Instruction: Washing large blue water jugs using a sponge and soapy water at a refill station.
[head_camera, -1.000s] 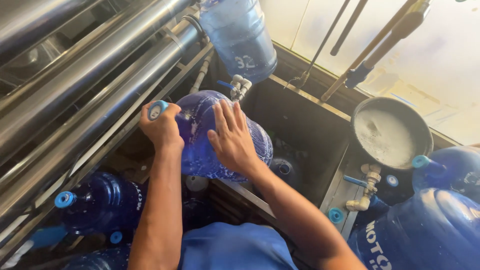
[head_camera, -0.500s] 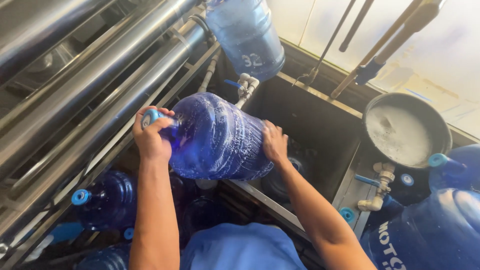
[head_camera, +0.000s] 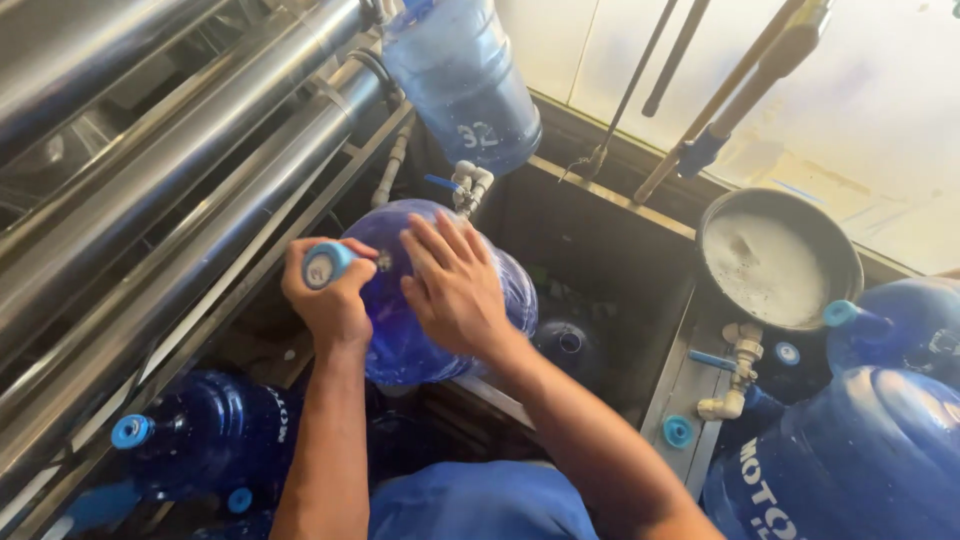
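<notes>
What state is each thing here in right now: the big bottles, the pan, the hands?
Held blue bottle: tilted on its side, capped.
Left hand: wrapped around the bottle's neck.
Right hand: flat on the bottle's side.
Upper bottle: raised above the trough, slanted.
Round pan: holds foamy liquid.
Lower-left bottle: lying down, capped.

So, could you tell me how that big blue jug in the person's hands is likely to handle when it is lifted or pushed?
The blue jug is probably rigid plastic: it keeps its shape under the right hand. Its round body would likely roll if set down sideways. It may be slippery, since the left hand closes around the capped neck.
</notes>
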